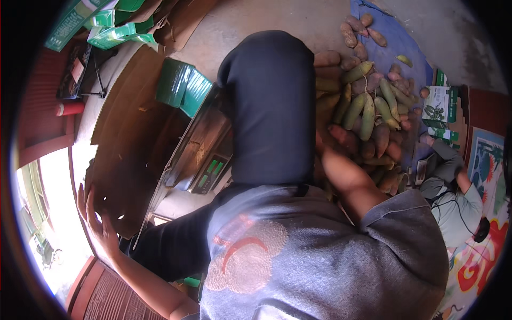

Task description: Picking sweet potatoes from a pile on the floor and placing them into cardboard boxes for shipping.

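Note:
My left hand (100,228) is at the near left edge of a large open cardboard box (120,144), its fingers stretched out and apart. I cannot tell whether it touches the cardboard. My right arm reaches forward to the pile on the right, and my dark-trousered knee hides the right hand's fingers. Around that arm lie long green-yellow cucumbers (367,117) and reddish-brown sweet potatoes (381,140). Between the box and my leg sits a weighing scale (209,178) with a lit green display.
A blue sheet (392,40) lies under part of the pile. Green cartons (121,34) stand at the far left. On the right, a co-worker (450,200) bends beside another green-white carton (440,106). A red roll (70,109) is near the left wall.

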Demonstrator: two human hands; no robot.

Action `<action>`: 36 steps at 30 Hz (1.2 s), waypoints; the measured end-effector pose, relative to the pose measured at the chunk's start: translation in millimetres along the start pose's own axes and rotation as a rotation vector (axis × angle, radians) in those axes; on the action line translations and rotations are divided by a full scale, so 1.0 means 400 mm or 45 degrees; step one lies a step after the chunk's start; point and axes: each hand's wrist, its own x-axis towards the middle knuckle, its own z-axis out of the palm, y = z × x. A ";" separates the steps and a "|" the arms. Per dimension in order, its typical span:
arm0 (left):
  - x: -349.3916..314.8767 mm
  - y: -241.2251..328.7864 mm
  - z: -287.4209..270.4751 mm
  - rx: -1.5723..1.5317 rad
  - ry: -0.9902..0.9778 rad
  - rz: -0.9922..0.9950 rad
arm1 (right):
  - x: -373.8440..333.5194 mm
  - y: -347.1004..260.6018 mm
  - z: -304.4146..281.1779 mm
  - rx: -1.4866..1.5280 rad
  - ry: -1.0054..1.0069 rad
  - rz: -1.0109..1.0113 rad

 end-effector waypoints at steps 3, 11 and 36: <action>0.009 0.006 0.006 -0.007 -0.009 -0.004 | 0.036 -0.014 -0.031 -0.144 0.135 0.051; 0.057 0.037 0.058 -0.031 -0.051 -0.037 | 0.114 0.190 -0.053 -0.860 0.721 -0.228; 0.068 0.106 -0.003 0.108 -0.011 -0.288 | 0.252 0.345 -0.190 -1.521 -0.108 -1.075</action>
